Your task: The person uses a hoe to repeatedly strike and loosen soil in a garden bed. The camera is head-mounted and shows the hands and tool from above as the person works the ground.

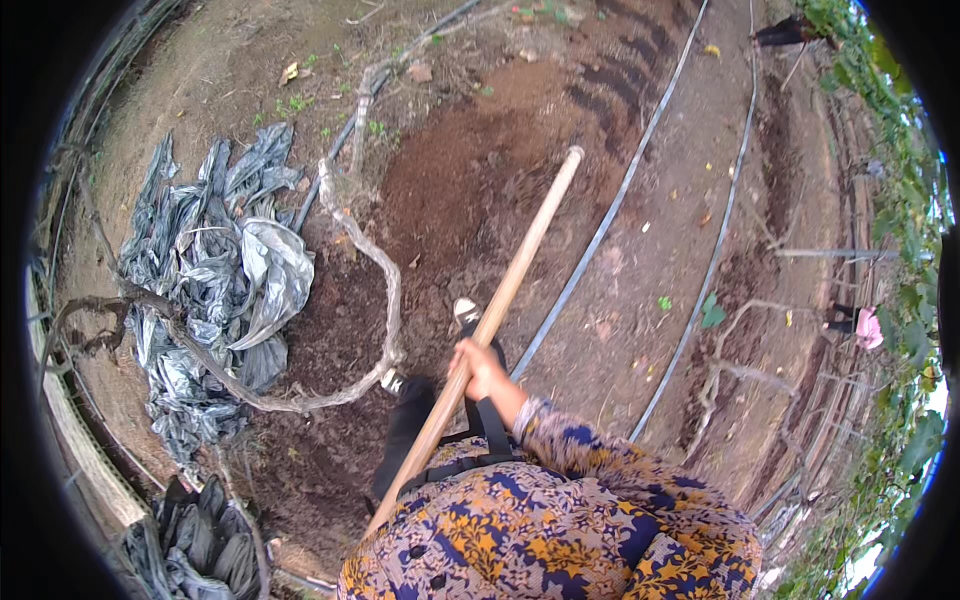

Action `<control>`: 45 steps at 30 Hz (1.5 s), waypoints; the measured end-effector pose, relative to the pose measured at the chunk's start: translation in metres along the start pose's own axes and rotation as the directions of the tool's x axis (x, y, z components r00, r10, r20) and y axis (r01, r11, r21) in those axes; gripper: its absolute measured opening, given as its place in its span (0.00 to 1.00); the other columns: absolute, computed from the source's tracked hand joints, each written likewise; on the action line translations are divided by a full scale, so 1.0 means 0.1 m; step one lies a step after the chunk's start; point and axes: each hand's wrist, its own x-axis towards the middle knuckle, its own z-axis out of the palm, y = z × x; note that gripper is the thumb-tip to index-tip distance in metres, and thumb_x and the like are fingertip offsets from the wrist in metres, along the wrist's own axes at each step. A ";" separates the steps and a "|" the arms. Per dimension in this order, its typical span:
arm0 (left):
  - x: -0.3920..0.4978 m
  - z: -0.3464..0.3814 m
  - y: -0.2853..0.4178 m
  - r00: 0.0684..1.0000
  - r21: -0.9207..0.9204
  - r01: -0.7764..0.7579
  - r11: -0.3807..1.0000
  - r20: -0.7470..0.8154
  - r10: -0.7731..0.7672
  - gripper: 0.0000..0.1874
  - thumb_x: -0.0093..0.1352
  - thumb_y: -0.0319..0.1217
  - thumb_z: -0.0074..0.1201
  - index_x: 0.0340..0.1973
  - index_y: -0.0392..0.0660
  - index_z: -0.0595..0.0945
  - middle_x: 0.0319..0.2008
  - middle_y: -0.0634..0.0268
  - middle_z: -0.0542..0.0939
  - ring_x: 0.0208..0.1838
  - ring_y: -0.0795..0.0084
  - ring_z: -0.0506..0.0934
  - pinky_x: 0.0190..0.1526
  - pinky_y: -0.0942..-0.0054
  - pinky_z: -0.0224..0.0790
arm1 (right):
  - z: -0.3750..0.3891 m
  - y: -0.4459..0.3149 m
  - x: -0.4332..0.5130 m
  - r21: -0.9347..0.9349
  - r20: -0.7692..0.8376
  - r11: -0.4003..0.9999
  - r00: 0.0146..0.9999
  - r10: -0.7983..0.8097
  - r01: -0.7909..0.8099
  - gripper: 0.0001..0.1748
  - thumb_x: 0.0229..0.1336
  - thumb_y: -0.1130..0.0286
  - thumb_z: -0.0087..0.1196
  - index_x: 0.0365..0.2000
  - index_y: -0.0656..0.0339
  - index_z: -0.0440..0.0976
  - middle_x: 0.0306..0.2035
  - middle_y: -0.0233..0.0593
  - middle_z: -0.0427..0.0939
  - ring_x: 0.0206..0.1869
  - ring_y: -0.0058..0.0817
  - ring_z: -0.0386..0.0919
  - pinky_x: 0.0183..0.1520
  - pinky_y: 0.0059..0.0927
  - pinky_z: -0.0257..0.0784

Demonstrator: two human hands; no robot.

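My right hand [480,367] is wrapped around a long wooden tool handle [517,259]. The handle runs slantwise across the view, its pale bare end over the soil ahead of me. Its other end passes beside my body at the lower left, and no tool head shows. My left hand is out of view. Below the handle are my dark shoes [466,309] with pale toes, standing on loose dark soil [330,442]. A patch of reddish-brown loosened soil [442,180] lies beyond my feet.
A twisted bare vine stem [394,292] curves close by my left foot. Crumpled grey plastic sheeting [202,262] lies on the left, with a darker heap [206,536] below. Drip hoses [600,232] stretch along the right. Two people [844,322] are among the leafy vines at far right.
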 end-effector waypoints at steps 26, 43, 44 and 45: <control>0.50 -0.30 0.93 0.998 -0.056 -0.019 0.998 0.064 0.023 0.30 0.55 0.50 0.51 0.48 0.48 0.66 0.27 0.52 0.77 0.32 0.52 0.77 0.33 0.55 0.68 | -0.61 -0.40 0.52 -0.054 -0.217 0.988 0.964 -0.155 0.147 0.06 0.42 0.71 0.53 0.20 0.58 0.66 0.11 0.40 0.65 0.10 0.34 0.65 0.14 0.36 0.65; 1.98 -1.21 3.07 0.634 -0.268 -0.586 0.765 -0.739 0.226 0.13 0.50 0.33 0.57 0.26 0.44 0.71 0.19 0.55 0.76 0.24 0.51 0.75 0.27 0.58 0.68 | 0.62 -2.92 -0.59 -0.148 0.043 0.767 0.779 -0.626 0.625 0.06 0.50 0.72 0.51 0.27 0.61 0.65 0.17 0.35 0.66 0.18 0.28 0.67 0.21 0.33 0.69; 1.91 -1.42 3.23 0.673 -0.276 -0.585 0.762 -0.689 0.267 0.13 0.50 0.34 0.57 0.27 0.44 0.71 0.20 0.55 0.76 0.24 0.51 0.75 0.28 0.58 0.68 | 0.67 -3.12 -0.56 -0.193 -0.015 0.740 0.752 -0.659 0.644 0.06 0.49 0.73 0.51 0.27 0.61 0.65 0.16 0.35 0.66 0.15 0.28 0.67 0.18 0.33 0.68; 1.86 -1.58 3.36 0.669 -0.270 -0.615 0.741 -0.676 0.309 0.14 0.51 0.34 0.57 0.27 0.44 0.71 0.20 0.54 0.76 0.25 0.51 0.76 0.28 0.58 0.69 | 0.69 -3.34 -0.54 -0.191 0.030 0.700 0.717 -0.696 0.688 0.05 0.48 0.72 0.50 0.25 0.60 0.65 0.14 0.34 0.65 0.14 0.28 0.66 0.17 0.33 0.68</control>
